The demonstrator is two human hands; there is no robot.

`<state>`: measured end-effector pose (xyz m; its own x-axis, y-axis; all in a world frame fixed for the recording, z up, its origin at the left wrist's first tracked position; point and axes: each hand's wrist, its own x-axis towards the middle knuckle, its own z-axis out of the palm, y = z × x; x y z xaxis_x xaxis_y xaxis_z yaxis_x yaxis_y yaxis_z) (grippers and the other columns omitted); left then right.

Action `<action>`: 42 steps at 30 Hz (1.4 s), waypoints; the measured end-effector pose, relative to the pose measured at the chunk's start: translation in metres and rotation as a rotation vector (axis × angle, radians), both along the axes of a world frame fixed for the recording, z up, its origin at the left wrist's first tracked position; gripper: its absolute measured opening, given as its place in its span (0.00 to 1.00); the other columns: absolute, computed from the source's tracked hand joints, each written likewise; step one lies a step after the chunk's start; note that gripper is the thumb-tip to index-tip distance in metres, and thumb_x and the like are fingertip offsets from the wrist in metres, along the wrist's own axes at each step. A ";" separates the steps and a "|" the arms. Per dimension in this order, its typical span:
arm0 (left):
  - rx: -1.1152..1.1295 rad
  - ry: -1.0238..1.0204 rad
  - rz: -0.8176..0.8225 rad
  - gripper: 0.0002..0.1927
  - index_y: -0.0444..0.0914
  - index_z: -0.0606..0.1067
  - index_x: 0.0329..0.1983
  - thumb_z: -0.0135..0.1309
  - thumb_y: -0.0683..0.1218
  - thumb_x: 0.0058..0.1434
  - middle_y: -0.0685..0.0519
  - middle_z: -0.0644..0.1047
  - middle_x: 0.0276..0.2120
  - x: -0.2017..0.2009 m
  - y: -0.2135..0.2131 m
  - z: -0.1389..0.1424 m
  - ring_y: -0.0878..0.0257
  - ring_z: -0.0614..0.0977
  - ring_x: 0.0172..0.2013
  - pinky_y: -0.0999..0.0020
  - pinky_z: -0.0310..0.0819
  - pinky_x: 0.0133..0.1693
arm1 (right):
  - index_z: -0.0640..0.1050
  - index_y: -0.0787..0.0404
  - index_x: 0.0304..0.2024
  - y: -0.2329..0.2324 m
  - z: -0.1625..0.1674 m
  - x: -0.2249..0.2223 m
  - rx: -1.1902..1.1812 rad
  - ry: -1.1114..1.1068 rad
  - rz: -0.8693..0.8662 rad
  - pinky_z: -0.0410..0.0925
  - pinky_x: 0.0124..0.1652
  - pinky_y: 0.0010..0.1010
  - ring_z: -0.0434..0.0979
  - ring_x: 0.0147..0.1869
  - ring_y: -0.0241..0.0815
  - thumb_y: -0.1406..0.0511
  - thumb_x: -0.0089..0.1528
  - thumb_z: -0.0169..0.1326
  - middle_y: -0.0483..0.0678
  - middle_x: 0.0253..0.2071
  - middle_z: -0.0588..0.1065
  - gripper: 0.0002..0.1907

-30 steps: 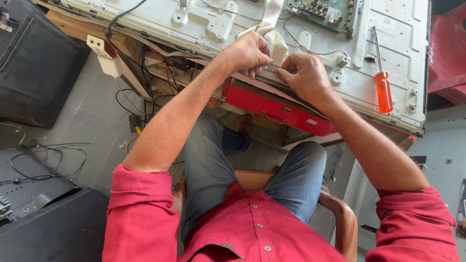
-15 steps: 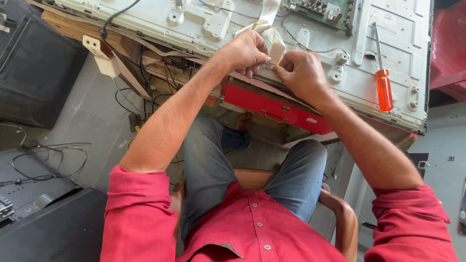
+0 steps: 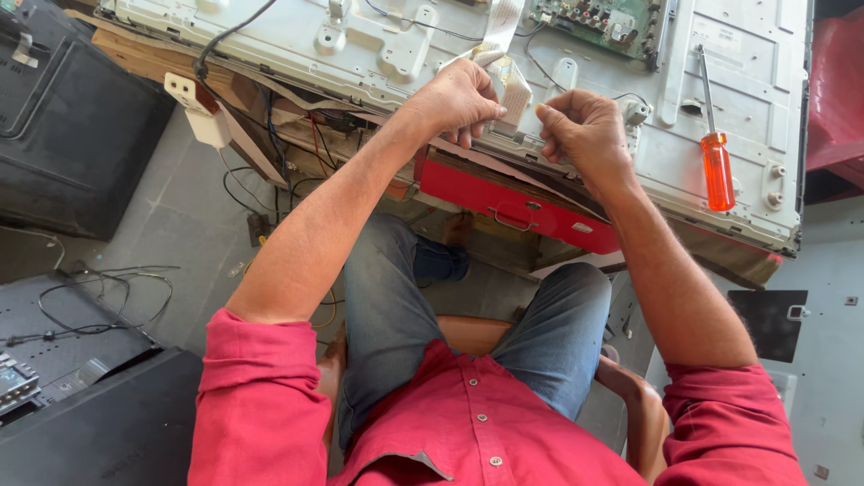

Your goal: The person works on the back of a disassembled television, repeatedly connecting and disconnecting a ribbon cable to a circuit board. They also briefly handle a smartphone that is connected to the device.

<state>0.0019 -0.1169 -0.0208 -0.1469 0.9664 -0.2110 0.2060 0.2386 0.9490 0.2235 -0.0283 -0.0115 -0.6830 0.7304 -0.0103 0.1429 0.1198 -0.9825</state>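
Right now the flat ribbon cable (image 3: 513,85) lies on the near edge of the opened television back panel (image 3: 360,45), between the two hands. Its long axis runs away from the person, from the near edge up toward the green circuit board (image 3: 598,20) at the far side of the panel.

The left hand (image 3: 454,99) pinches the cable from its left side, with the fingertips pressed together on the pale strip. The right hand (image 3: 585,130) is closed at the cable's lower end, its fingertips touching the strip where it meets the panel edge; whether they grip a connector there I cannot tell, because the fingers hide it. Both hands are equally near, and the cable passes straight between their fingertips, slightly more under the left one.

An orange-handled screwdriver (image 3: 716,162) rests on the panel, well apart to the right of the right hand, with its shaft pointing to the far edge. A red drawer front (image 3: 513,202) sits just below the panel edge.
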 end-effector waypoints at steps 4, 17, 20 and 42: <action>-0.006 0.041 0.015 0.09 0.33 0.78 0.37 0.60 0.45 0.63 0.54 0.78 0.17 -0.003 0.003 -0.002 0.69 0.78 0.12 0.76 0.67 0.11 | 0.78 0.67 0.42 -0.004 -0.002 0.000 0.106 0.004 -0.009 0.69 0.24 0.19 0.75 0.26 0.29 0.67 0.69 0.59 0.44 0.29 0.76 0.06; -0.011 0.031 0.066 0.08 0.33 0.79 0.36 0.58 0.44 0.64 0.54 0.77 0.18 0.000 -0.006 0.002 0.70 0.76 0.12 0.76 0.66 0.12 | 0.78 0.67 0.43 -0.014 -0.006 -0.002 0.179 0.061 -0.025 0.68 0.23 0.18 0.75 0.27 0.27 0.68 0.69 0.58 0.43 0.30 0.77 0.06; -0.003 0.028 0.086 0.07 0.33 0.79 0.36 0.58 0.44 0.64 0.54 0.77 0.18 0.001 -0.008 0.000 0.70 0.77 0.12 0.76 0.67 0.12 | 0.81 0.63 0.42 -0.018 -0.006 -0.004 0.274 -0.029 -0.052 0.68 0.23 0.21 0.75 0.26 0.29 0.68 0.68 0.58 0.45 0.30 0.78 0.04; 0.533 0.157 0.487 0.06 0.34 0.80 0.45 0.56 0.42 0.71 0.57 0.76 0.22 -0.064 -0.117 0.007 0.75 0.72 0.18 0.80 0.66 0.17 | 0.84 0.66 0.45 -0.041 -0.004 0.003 0.769 0.088 0.059 0.66 0.32 0.24 0.73 0.32 0.31 0.72 0.67 0.58 0.47 0.36 0.78 0.06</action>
<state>-0.0623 -0.2340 -0.0136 -0.5751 0.7496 0.3277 0.3372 -0.1478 0.9298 0.2268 -0.0692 -0.0157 -0.6958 0.4727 0.5408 0.0404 0.7775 -0.6276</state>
